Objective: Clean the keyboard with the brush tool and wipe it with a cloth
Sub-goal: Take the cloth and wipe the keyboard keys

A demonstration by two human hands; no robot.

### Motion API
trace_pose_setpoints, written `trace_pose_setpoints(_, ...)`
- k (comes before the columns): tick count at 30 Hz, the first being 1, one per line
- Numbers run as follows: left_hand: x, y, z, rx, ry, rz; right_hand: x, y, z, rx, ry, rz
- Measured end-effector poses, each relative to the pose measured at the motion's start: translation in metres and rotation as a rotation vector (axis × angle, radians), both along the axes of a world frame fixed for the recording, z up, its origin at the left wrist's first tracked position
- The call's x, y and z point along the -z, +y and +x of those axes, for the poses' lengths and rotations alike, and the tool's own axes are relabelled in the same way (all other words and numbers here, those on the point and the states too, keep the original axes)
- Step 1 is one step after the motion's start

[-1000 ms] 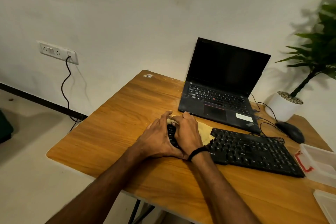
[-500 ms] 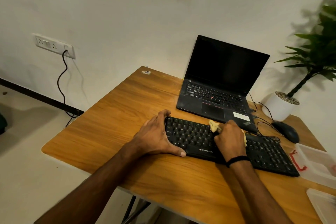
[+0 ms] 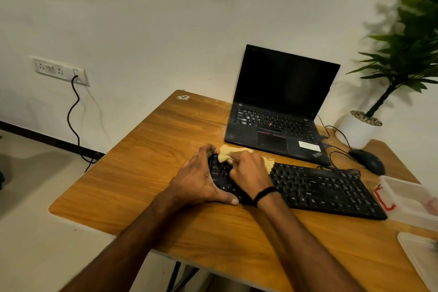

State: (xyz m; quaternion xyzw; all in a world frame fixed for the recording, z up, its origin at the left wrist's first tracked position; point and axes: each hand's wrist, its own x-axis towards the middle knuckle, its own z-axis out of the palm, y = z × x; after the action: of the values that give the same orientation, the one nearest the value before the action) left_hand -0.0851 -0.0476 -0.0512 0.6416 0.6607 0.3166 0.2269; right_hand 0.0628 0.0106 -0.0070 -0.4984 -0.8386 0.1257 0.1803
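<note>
Single head-worn view, above near table edge, tilted forward-down toward wall; keyboard close, mid-frame.

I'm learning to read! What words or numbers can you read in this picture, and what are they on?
"ThinkPad": slanted, on the laptop, near right corner.
"Caps Lock": a key at the keyboard's left end, faint.
"Alt": a key in its front row, faint.
Other keys: too blurred to read.
White sticker on the laptop: too small to read.
Corner sticker on the table: too small to read.

dim warm light, soft shadows, wide-angle bending, blurred edges.
</note>
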Motion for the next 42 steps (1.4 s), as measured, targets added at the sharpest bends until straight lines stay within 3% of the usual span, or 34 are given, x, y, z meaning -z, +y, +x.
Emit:
trace_pose_setpoints(2,0.000,0.001,0.000,-0.003,0.002,-0.001,-0.004,0.014,0.035,0.091,-0.098,-0.005)
trace_pose_setpoints(5,0.000,0.005,0.004,0.005,0.023,-0.008,-0.006,0.026,0.043,0.192,-0.037,0.025)
trace_pose_setpoints(9,0.001,0.004,0.005,0.003,0.017,0.007,0.005,-0.002,-0.009,0.009,0.105,-0.026)
trace_pose_setpoints(13,0.004,0.006,0.000,0.017,-0.004,0.026,0.012,-0.029,0.004,-0.158,0.072,0.006)
trace_pose_setpoints(18,0.005,0.007,0.004,0.008,0.023,-0.001,0.008,0.007,0.026,0.102,0.100,0.030)
trace_pose_setpoints(23,0.009,0.011,0.000,0.003,0.034,0.007,0.020,-0.038,0.010,-0.261,0.102,-0.028)
trace_pose_setpoints(25,0.009,0.010,0.002,0.001,0.028,0.009,0.021,-0.027,0.024,-0.218,0.074,-0.009)
trace_pose_setpoints(28,0.005,0.009,0.004,0.019,0.019,0.018,0.014,0.005,0.025,0.024,0.106,0.046)
trace_pose_setpoints(34,0.007,0.008,0.000,0.004,0.016,0.029,0.022,-0.035,0.023,-0.275,0.123,-0.044)
trace_pose_setpoints(39,0.003,0.006,0.004,-0.005,0.001,0.011,0.013,0.005,0.042,-0.017,0.194,-0.013)
trace_pose_setpoints(42,0.002,0.004,0.005,-0.002,-0.013,0.031,0.018,-0.016,0.022,-0.152,0.213,-0.054)
